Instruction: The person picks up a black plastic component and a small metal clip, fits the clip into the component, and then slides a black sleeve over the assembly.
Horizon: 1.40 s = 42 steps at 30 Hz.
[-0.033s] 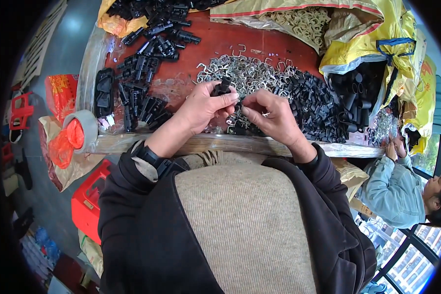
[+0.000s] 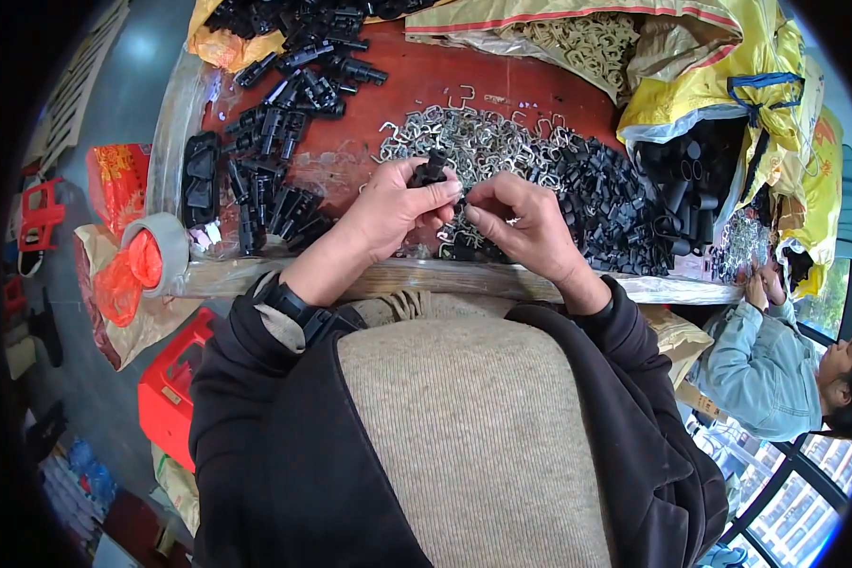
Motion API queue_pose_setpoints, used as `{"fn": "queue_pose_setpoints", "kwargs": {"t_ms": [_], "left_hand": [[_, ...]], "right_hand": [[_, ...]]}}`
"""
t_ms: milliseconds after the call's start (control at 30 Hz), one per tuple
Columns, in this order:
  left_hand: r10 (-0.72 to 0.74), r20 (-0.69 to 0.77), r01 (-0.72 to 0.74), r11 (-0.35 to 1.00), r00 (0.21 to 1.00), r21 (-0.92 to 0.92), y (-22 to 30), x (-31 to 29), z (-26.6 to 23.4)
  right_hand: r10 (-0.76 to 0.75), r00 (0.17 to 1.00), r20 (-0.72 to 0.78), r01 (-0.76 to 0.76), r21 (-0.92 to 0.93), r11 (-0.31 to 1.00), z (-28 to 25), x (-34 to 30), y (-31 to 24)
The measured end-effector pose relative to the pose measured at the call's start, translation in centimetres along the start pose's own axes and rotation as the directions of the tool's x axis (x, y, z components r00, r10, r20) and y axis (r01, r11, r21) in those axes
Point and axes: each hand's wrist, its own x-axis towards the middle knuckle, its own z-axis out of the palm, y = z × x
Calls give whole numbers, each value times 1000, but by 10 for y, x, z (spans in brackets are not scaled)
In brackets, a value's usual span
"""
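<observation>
My left hand (image 2: 409, 204) is closed around a black plastic fitting (image 2: 433, 168), its knobbed end sticking up past the thumb. Close beside it, my right hand (image 2: 523, 225) pinches thumb and forefinger together at the fitting's right side; whatever lies between those fingertips is too small to make out. Just beyond both hands spreads a heap of U-shaped metal clips (image 2: 473, 142). A pile of small black plastic pieces (image 2: 608, 204) adjoins it on the right. More black fittings (image 2: 279, 133) lie along the left of the red tabletop (image 2: 350, 142).
A wooden rail (image 2: 417, 276) edges the table before me. Left of it hang a tape roll (image 2: 168, 248) and an orange plastic bag (image 2: 121, 284); a red stool (image 2: 175, 379) stands below. Yellow sacks (image 2: 682, 90) fill the far right. A person (image 2: 767, 364) works at the right corner.
</observation>
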Motion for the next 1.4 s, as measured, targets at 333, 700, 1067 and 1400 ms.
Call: {"fn": "queue_pose_setpoints", "kwargs": {"t_ms": [333, 700, 1067, 1400], "left_hand": [[-89, -22, 90, 995, 996, 46, -1, -3, 5], [78, -49, -64, 968, 996, 242, -3, -7, 13], [5, -61, 5, 986, 998, 169, -6, -4, 9], [-85, -59, 92, 986, 995, 137, -10, -1, 3]], "right_hand": [[3, 1000, -16, -2, 34, 999, 1, 1, 1], [261, 965, 37, -231, 591, 773, 13, -7, 13], [-129, 982, -139, 131, 2, 991, 13, -3, 13], [-5, 994, -110, 8, 30, 1000, 10, -4, 13]]}}
